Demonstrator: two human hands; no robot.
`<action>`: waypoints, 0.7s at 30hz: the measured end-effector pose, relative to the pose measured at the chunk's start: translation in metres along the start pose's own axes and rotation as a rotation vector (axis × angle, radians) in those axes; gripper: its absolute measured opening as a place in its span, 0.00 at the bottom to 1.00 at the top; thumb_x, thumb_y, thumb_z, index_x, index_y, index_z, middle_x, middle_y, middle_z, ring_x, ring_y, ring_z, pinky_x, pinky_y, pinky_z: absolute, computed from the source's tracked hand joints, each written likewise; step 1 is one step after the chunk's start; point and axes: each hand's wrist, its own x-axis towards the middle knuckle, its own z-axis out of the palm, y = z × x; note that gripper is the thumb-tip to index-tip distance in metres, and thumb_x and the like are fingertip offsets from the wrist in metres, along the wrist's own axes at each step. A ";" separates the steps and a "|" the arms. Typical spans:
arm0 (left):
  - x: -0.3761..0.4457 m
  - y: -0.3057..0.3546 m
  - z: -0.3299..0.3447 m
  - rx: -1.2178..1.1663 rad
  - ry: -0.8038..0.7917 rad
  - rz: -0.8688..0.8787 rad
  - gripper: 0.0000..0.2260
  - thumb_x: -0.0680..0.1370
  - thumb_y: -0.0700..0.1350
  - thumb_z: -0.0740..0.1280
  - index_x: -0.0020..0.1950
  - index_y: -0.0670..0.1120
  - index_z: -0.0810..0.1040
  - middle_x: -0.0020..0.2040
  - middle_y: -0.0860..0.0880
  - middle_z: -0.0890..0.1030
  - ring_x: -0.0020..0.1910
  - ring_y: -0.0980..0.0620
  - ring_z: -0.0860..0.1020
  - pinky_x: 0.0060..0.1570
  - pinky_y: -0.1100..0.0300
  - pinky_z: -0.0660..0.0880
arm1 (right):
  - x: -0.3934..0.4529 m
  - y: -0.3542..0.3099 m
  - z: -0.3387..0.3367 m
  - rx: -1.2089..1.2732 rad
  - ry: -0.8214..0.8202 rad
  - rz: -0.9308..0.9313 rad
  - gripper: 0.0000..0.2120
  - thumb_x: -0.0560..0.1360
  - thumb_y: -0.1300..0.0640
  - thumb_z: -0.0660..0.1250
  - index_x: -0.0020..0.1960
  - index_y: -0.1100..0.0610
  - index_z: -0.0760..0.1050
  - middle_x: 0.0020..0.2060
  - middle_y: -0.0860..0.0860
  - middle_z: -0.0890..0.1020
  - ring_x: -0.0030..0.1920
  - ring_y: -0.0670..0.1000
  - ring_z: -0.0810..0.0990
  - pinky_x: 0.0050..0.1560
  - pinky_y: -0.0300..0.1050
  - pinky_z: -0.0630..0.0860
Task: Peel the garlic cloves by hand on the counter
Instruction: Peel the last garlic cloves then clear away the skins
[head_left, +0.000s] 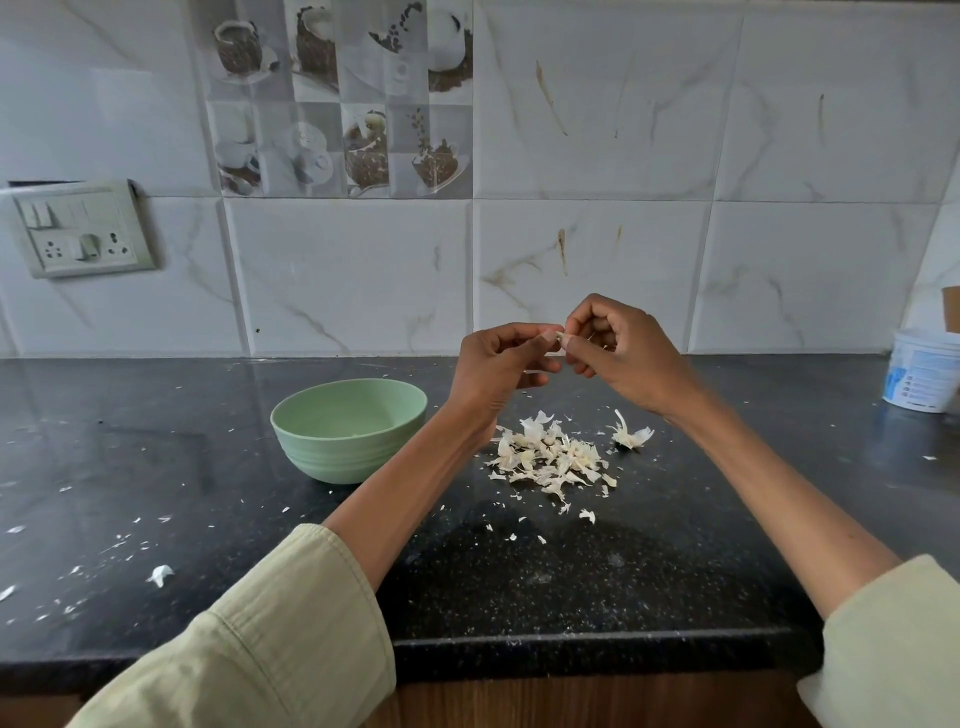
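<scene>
While both hands are raised above the counter (156, 441), I watch them meet over the pile of skins (550, 460), which I judge is deliberate: whatever flakes off falls onto the heap already lying there instead of scattering further. The left hand (501, 364) has its fingers curled in, thumb and forefinger pinching a small pale garlic clove (559, 336) at the tips. The right hand (618, 353) closes on the same clove from the other side, its thumb and forefinger nipping the end, so the two sets of fingertips touch around it. I read this as one hand steadying the clove and the other picking at its skin, though the clove is so small and so covered that I cannot tell how much skin is left on it.

A green bowl (349, 428) sits on the counter just left of the left forearm, near enough for a short drop; I take it as the place for finished cloves, and I can barely make out anything inside. A separate husk (631, 434) lies just right of the pile. Both forearms angle inward from the sleeves (270, 639), wrists slightly bent, knuckles up. A white tub (922, 371) stands well off to the right.
</scene>
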 end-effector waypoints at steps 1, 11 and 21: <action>0.000 0.000 -0.001 -0.008 0.004 0.002 0.10 0.80 0.42 0.75 0.58 0.38 0.86 0.46 0.43 0.87 0.43 0.51 0.85 0.41 0.62 0.80 | 0.000 0.000 0.000 -0.019 0.006 -0.017 0.06 0.80 0.55 0.74 0.49 0.56 0.79 0.39 0.52 0.84 0.39 0.56 0.85 0.43 0.50 0.84; -0.001 0.001 -0.001 0.030 0.022 0.078 0.09 0.81 0.40 0.74 0.57 0.35 0.85 0.47 0.39 0.88 0.44 0.45 0.87 0.43 0.59 0.83 | -0.002 -0.005 0.001 -0.191 0.097 -0.140 0.06 0.76 0.59 0.78 0.48 0.53 0.81 0.38 0.46 0.83 0.36 0.48 0.81 0.39 0.39 0.78; -0.001 0.000 0.000 0.170 0.026 0.139 0.07 0.80 0.39 0.75 0.54 0.36 0.85 0.45 0.40 0.88 0.45 0.43 0.88 0.47 0.53 0.85 | -0.002 -0.005 0.002 -0.184 0.121 -0.136 0.06 0.74 0.61 0.80 0.46 0.55 0.84 0.38 0.47 0.86 0.39 0.48 0.84 0.42 0.40 0.81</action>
